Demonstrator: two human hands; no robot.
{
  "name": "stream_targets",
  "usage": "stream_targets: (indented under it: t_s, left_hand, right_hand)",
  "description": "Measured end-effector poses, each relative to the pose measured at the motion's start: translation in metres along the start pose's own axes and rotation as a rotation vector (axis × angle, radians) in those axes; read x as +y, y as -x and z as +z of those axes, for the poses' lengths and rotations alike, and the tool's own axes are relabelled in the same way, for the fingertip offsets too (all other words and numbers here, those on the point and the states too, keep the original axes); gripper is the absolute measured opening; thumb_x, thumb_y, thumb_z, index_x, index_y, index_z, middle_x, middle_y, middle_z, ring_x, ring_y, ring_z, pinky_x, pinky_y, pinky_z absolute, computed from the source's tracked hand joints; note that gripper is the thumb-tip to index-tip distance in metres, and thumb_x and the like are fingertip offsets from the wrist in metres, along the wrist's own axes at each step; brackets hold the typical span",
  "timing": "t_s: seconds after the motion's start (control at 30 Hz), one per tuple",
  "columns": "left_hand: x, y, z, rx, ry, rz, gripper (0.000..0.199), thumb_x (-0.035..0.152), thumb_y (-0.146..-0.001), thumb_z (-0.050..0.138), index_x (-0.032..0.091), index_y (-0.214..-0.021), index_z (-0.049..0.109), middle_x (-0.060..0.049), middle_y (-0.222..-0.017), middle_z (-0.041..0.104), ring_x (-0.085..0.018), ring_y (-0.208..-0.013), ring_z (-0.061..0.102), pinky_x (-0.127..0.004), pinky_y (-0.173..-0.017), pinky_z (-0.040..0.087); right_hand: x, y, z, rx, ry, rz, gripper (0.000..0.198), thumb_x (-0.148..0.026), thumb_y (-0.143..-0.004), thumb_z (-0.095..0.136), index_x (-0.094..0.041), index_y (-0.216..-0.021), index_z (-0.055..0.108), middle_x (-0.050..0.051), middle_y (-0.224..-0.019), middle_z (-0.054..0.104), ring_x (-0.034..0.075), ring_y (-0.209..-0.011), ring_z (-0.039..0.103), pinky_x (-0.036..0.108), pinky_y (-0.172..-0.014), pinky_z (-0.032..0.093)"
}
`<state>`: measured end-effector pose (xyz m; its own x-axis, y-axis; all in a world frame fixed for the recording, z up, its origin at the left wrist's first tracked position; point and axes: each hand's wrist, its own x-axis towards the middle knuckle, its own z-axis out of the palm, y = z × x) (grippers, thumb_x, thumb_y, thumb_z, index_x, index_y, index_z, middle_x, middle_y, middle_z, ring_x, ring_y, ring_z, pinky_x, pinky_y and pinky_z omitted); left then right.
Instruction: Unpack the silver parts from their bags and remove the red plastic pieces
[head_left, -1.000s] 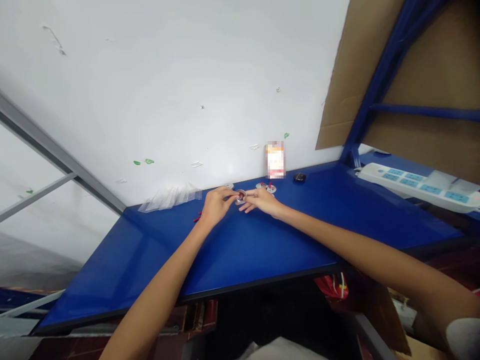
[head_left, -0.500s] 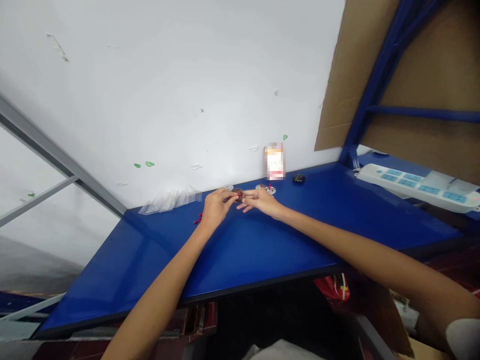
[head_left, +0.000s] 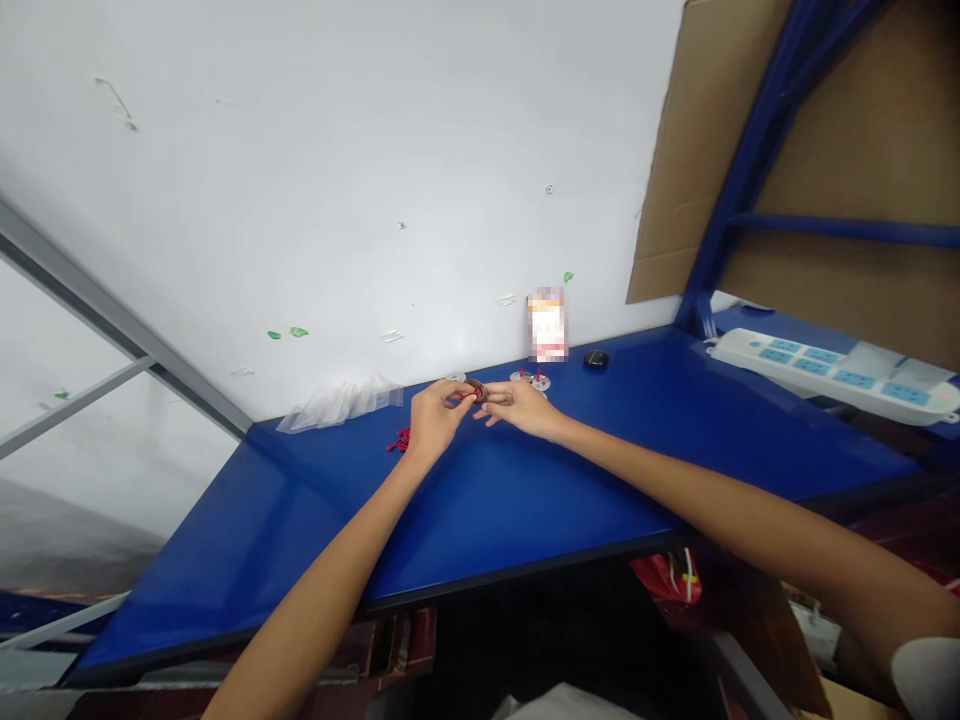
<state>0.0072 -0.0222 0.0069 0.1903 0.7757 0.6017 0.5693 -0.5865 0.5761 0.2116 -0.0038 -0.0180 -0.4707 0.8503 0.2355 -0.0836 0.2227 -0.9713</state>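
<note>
Over the back of the blue table, both hands meet at a small round brown disc (head_left: 478, 386), cup-like in shape. My right hand (head_left: 527, 410) grips its right edge between thumb and fingers, with the lower fingers loosely extended. My left hand (head_left: 433, 418) is closed in a pinch at the disc's middle, where a small red piece (head_left: 478, 394) shows at the fingertips. Several red pieces (head_left: 397, 441) lie in a pile left of my left wrist, partly hidden by it. Round silvery discs with red parts (head_left: 540, 383) rest behind my right hand, and another pale disc (head_left: 455, 377) lies behind my left.
Clear plastic bags (head_left: 341, 402) lie along the wall at the left. A blurred upright card or box (head_left: 547, 325) leans on the wall. A black oval object (head_left: 596, 359) sits right of it. The white power strip (head_left: 825, 375) lies at the far right by the blue frame (head_left: 701, 290).
The brown disc has tilted slightly between my hands, and my left hand has shifted a little to the right. More of the red pile shows beside my left wrist.
</note>
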Motion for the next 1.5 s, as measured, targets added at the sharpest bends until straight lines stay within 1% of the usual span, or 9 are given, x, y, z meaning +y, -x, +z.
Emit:
stream_targets:
  t_s: [0.4, 0.57, 0.67, 0.8, 0.87, 1.0, 1.2, 1.37, 1.5]
  left_hand:
    - [0.003, 0.001, 0.001, 0.01, -0.068, 0.009, 0.007, 0.021, -0.091, 0.075, 0.022, -0.09, 0.082, -0.003, -0.092, 0.081, -0.018, -0.076, 0.076, -0.03, -0.075, 0.061]
    - [0.007, 0.002, 0.0, -0.011, -0.032, -0.043, 0.007, 0.02, -0.09, 0.075, 0.022, -0.089, 0.082, -0.003, -0.089, 0.082, -0.019, -0.076, 0.077, -0.03, -0.074, 0.06]
    - [0.008, 0.001, -0.001, -0.038, -0.038, -0.072, 0.008, 0.023, -0.091, 0.074, 0.022, -0.09, 0.082, -0.003, -0.089, 0.082, -0.019, -0.078, 0.078, -0.029, -0.075, 0.059]
    - [0.004, -0.001, -0.002, -0.054, 0.027, -0.163, 0.013, 0.029, -0.093, 0.072, 0.021, -0.091, 0.082, -0.003, -0.087, 0.082, -0.02, -0.078, 0.078, -0.029, -0.073, 0.059]
    - [0.0, -0.003, -0.002, -0.083, 0.085, -0.211, 0.015, 0.031, -0.093, 0.071, 0.02, -0.091, 0.081, -0.003, -0.082, 0.08, -0.02, -0.074, 0.077, -0.029, -0.071, 0.058]
    - [-0.009, -0.005, 0.003, -0.133, 0.292, -0.31, 0.023, 0.041, -0.09, 0.075, 0.018, -0.09, 0.08, -0.004, -0.078, 0.078, -0.019, -0.069, 0.074, -0.031, -0.07, 0.06]
    - [-0.008, 0.0, 0.012, -0.124, 0.552, -0.426, 0.042, 0.054, -0.079, 0.088, 0.015, -0.092, 0.079, -0.008, -0.086, 0.078, -0.019, -0.072, 0.072, -0.035, -0.072, 0.063]
    - [-0.006, 0.003, 0.011, -0.161, 0.675, -0.495, 0.048, 0.052, -0.072, 0.095, 0.014, -0.096, 0.077, -0.008, -0.087, 0.077, -0.017, -0.073, 0.073, -0.035, -0.074, 0.064]
    - [-0.006, 0.0, 0.009, -0.206, 0.647, -0.455, 0.047, 0.058, -0.083, 0.085, 0.014, -0.098, 0.076, -0.01, -0.093, 0.077, -0.019, -0.078, 0.074, -0.034, -0.075, 0.065]
  right_hand:
    - [-0.001, 0.005, 0.004, -0.031, 0.198, -0.086, 0.042, -0.022, -0.099, 0.064, -0.023, -0.139, 0.075, 0.006, -0.113, 0.084, 0.025, -0.104, 0.082, 0.032, -0.077, 0.069]
    - [-0.008, 0.01, 0.002, -0.004, 0.474, -0.165, 0.047, -0.023, -0.101, 0.064, -0.026, -0.148, 0.07, 0.005, -0.113, 0.085, 0.025, -0.097, 0.082, 0.035, -0.087, 0.065]
    - [-0.013, 0.014, 0.0, 0.024, 0.686, -0.224, 0.053, -0.024, -0.101, 0.065, -0.026, -0.154, 0.064, 0.006, -0.115, 0.085, 0.027, -0.101, 0.082, 0.036, -0.092, 0.062]
    - [-0.015, 0.015, -0.003, -0.034, 0.795, -0.231, 0.071, -0.009, -0.097, 0.057, -0.026, -0.166, 0.049, 0.008, -0.122, 0.083, 0.025, -0.111, 0.081, 0.033, -0.096, 0.06]
    - [-0.014, 0.015, -0.004, -0.045, 0.834, -0.253, 0.072, -0.006, -0.097, 0.053, -0.025, -0.167, 0.047, 0.01, -0.124, 0.082, 0.025, -0.114, 0.08, 0.034, -0.099, 0.059]
    - [-0.013, 0.013, -0.008, 0.001, 0.867, -0.3, 0.056, -0.018, -0.105, 0.056, -0.027, -0.16, 0.058, 0.009, -0.122, 0.083, 0.027, -0.105, 0.081, 0.038, -0.099, 0.057]
    - [-0.016, 0.011, -0.015, 0.115, 0.835, -0.299, 0.029, -0.029, -0.106, 0.065, -0.032, -0.13, 0.081, 0.005, -0.124, 0.083, 0.029, -0.11, 0.079, 0.038, -0.1, 0.055]
    - [-0.023, 0.013, -0.017, 0.124, 0.87, -0.336, 0.022, -0.032, -0.107, 0.064, -0.029, -0.115, 0.084, 0.003, -0.114, 0.085, 0.024, -0.1, 0.079, 0.032, -0.092, 0.054]
    - [-0.03, 0.015, -0.017, 0.155, 0.914, -0.345, 0.017, -0.026, -0.102, 0.067, -0.026, -0.11, 0.082, 0.003, -0.109, 0.084, 0.021, -0.095, 0.076, 0.029, -0.086, 0.052]
